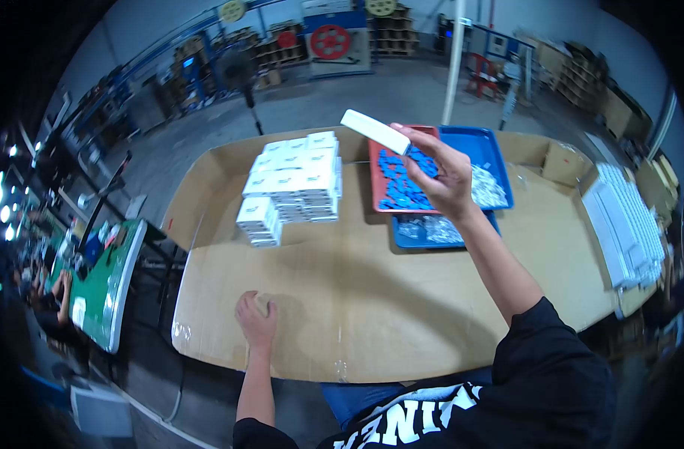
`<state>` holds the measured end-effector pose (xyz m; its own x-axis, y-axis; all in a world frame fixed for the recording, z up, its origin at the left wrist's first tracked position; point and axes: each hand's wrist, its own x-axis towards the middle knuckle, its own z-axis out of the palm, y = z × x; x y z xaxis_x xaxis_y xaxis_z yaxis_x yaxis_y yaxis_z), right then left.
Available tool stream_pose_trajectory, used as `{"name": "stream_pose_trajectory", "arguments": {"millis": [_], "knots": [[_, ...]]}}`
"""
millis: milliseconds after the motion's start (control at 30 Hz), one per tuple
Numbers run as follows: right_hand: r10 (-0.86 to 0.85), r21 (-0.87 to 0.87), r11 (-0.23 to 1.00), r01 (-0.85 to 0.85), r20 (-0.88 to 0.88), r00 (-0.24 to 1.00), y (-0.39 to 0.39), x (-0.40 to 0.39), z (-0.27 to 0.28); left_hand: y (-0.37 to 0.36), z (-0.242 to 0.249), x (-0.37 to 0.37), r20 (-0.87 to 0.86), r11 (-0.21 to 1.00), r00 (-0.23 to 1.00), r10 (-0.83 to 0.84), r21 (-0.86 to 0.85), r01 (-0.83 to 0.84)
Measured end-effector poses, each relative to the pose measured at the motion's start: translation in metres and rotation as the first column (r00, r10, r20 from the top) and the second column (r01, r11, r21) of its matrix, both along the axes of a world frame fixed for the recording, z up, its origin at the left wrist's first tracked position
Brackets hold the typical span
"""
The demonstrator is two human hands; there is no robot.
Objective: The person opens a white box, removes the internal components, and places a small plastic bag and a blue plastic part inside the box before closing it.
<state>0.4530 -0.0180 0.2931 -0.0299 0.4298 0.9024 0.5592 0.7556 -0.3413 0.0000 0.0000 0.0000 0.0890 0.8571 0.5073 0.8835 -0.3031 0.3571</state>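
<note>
My right hand (pixel 445 170) is raised over the trays, its thumb and fingers closed on one end of a slim white box (pixel 373 131). The box tilts in the air, its free end pointing to the upper left. My left hand (pixel 256 320) hovers over or rests on the near left of the cardboard-covered table (pixel 342 299); its thumb stands apart from the fingers and nothing shows in it. Beyond that hand stands a block of stacked small white boxes (pixel 293 179). Behind the right hand, a red tray (pixel 377 196) holds many blue pieces.
A blue tray (pixel 461 139) with clear-wrapped pieces stands right of the red one, and another blue tray (pixel 409 241) sits nearer. White boxes (pixel 619 224) line the right edge. Cardboard walls (pixel 207 176) border the table's back. A person (pixel 57 299) works at a green table (pixel 117 277) leftward.
</note>
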Motion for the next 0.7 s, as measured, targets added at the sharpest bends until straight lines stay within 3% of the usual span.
{"name": "stream_pose_trajectory", "arguments": {"millis": [67,100,200,267,300,400,500,533,567,633,700], "knots": [[-0.075,0.041,0.996,0.075,-0.004,0.997,-0.017,-0.01,-0.006,0.02,0.004,-0.027,-0.002,0.999,0.999,0.036,0.022,-0.036],[-0.075,0.097,0.992,0.074,0.005,0.997,-0.062,0.052,0.001,-0.003,0.002,0.045,0.039,0.998,0.999,0.014,0.06,-0.017],[-0.044,0.074,0.996,0.053,-0.124,0.991,-0.111,0.066,-0.023,-0.028,0.018,0.048,-0.051,0.989,0.998,0.03,0.147,-0.022],[0.076,0.06,0.996,-0.064,-0.225,0.971,-0.135,0.075,-0.042,-0.034,0.02,0.074,0.053,0.986,0.998,-0.032,0.166,0.023],[0.12,0.069,0.992,-0.105,-0.264,0.957,-0.148,0.077,-0.052,-0.038,0.02,0.098,0.232,0.992,0.965,-0.123,0.067,0.111],[0.139,0.06,0.99,-0.126,-0.344,0.929,-0.181,0.074,-0.091,-0.093,0.057,0.209,0.693,0.855,0.681,-0.237,-0.184,0.485],[0.016,-0.062,0.997,-0.039,-0.332,0.943,-0.22,0.059,-0.137,-0.17,0.124,0.3,0.878,0.607,0.355,-0.322,-0.096,0.789],[-0.017,-0.117,0.993,-0.018,-0.296,0.955,-0.234,0.051,-0.149,-0.186,0.132,0.319,0.92,0.525,0.217,-0.326,-0.014,0.851],[-0.048,-0.174,0.985,0.003,-0.255,0.966,-0.248,0.045,-0.159,-0.199,0.133,0.336,0.928,0.53,0.221,-0.301,-0.03,0.847],[-0.079,-0.221,0.975,0.033,-0.203,0.976,-0.27,0.034,-0.178,-0.218,0.128,0.359,0.99,0.404,-0.139,-0.009,0.131,0.905],[-0.106,-0.256,0.964,0.065,-0.146,0.984,-0.292,0.032,-0.188,-0.226,0.12,0.365,0.993,0.435,-0.114,0.004,0.101,0.895]]}}
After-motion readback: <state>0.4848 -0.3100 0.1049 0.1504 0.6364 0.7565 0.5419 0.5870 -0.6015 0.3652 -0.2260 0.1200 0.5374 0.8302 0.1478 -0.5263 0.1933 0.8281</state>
